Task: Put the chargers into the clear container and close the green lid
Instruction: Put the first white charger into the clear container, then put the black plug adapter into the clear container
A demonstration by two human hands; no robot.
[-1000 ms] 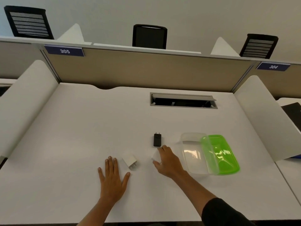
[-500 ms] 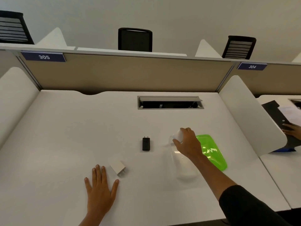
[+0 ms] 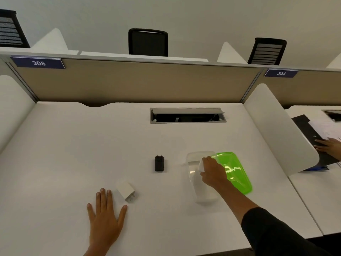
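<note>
A clear container (image 3: 204,191) lies open on the white desk, its green lid (image 3: 238,174) hinged back to the right. My right hand (image 3: 214,172) is over the container's far end, closed on a white charger (image 3: 201,165) held just inside the rim. A black charger (image 3: 159,163) lies flat on the desk to the left of the container, prongs pointing away from me. Another white charger (image 3: 126,191) lies nearer me, prongs toward the lower right. My left hand (image 3: 106,218) rests flat on the desk, fingers spread, just beside that white charger.
A grey cable slot (image 3: 187,115) is set into the desk at the back. Beige partition panels and curved white side dividers (image 3: 282,130) fence the desk. Beyond the right divider, another person's hand (image 3: 328,146) rests on a black folder with papers.
My right hand picked up a white charger from the desk's middle and carried it right, over the clear container. The left hand stayed flat on the desk.
</note>
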